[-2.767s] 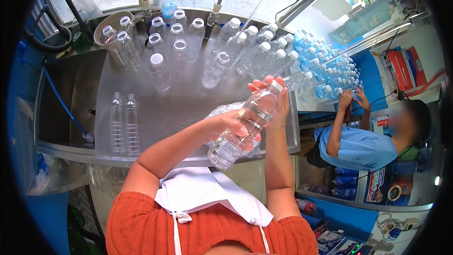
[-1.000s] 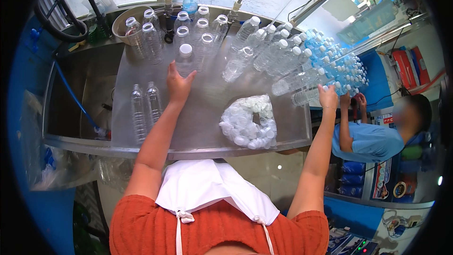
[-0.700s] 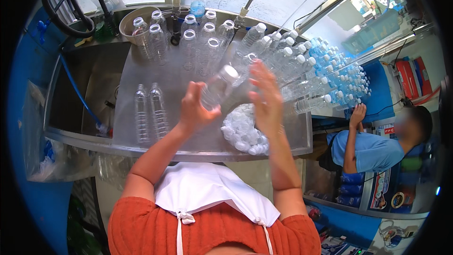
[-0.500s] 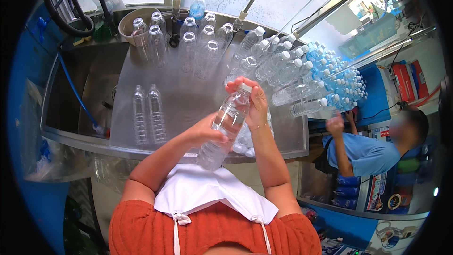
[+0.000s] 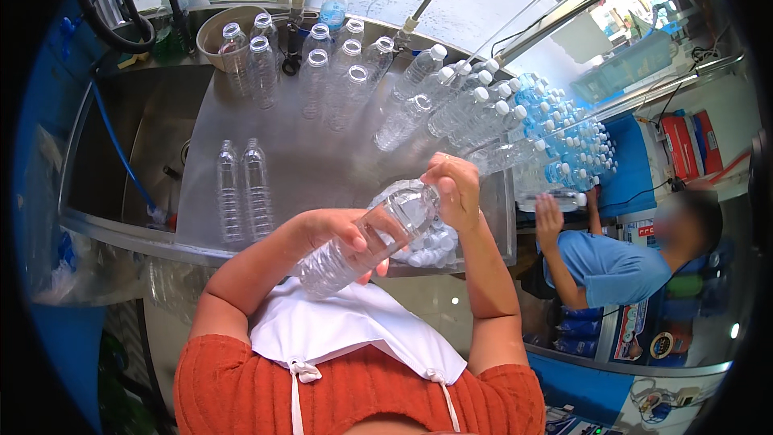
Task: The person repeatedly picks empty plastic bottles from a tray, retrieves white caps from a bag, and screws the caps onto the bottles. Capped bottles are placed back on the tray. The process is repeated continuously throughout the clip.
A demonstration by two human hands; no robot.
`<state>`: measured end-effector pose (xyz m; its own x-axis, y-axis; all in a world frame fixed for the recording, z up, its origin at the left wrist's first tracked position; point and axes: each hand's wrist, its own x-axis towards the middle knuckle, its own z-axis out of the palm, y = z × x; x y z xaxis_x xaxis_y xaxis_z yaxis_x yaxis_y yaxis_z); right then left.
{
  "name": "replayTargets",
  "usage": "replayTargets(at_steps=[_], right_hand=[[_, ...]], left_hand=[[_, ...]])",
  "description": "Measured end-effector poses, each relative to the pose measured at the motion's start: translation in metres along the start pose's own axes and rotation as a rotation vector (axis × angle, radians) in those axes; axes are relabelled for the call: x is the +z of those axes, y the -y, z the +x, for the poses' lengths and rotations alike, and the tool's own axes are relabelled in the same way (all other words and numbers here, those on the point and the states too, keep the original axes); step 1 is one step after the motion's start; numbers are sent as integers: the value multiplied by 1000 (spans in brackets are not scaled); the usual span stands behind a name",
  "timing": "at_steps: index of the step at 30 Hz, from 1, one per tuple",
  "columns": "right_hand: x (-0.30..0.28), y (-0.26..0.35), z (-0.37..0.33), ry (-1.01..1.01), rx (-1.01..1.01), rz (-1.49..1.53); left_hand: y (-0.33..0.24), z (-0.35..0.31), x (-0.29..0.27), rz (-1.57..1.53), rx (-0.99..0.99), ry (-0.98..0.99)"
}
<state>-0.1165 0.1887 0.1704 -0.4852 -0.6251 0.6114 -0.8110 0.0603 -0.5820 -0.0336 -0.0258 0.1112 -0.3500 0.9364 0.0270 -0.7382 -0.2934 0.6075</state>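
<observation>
A clear plastic water bottle [image 5: 326, 272] is held tilted in front of my white apron, its neck up to the right. My left hand [image 5: 342, 229] is closed round the bottle's body from the left. My right hand [image 5: 455, 187] is closed over the bottle's top end, and its fingers hide the cap and neck. Just beyond the bottle, a heap of white bottle caps [image 5: 435, 248] in a clear bag lies at the counter's near edge, partly covered by the bottle and my right arm.
Two clear bottles [image 5: 256, 193] lie on the steel counter [image 5: 302, 169], right of the sink [image 5: 149, 125]. Uncapped bottles [image 5: 316, 84] stand at the back. Capped bottles [image 5: 459, 113] and blue-tinted ones [image 5: 564, 129] crowd the right. A person in blue [image 5: 620, 266] handles a bottle [image 5: 555, 201] there.
The bottle in my hands has tipped further over to the right. My right hand has shifted from fingers about the white cap to a fist over it. The person has taken a capped bottle.
</observation>
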Motion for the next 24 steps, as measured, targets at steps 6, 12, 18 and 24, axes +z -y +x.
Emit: replayTargets(at_steps=[6,12,18,24], right_hand=[[13,-26,-15,209,697,-329],[3,-10,-32,-19,625,17],[-41,33,-60,-175,580,-539],[-135,-21,-110,-263,765,-1244]], left_hand=[[0,16,12,1275,-93,-971],[1,27,-2,970,28,-752],[16,43,9,1268,320,-701],[21,24,2,1217,57,-785]])
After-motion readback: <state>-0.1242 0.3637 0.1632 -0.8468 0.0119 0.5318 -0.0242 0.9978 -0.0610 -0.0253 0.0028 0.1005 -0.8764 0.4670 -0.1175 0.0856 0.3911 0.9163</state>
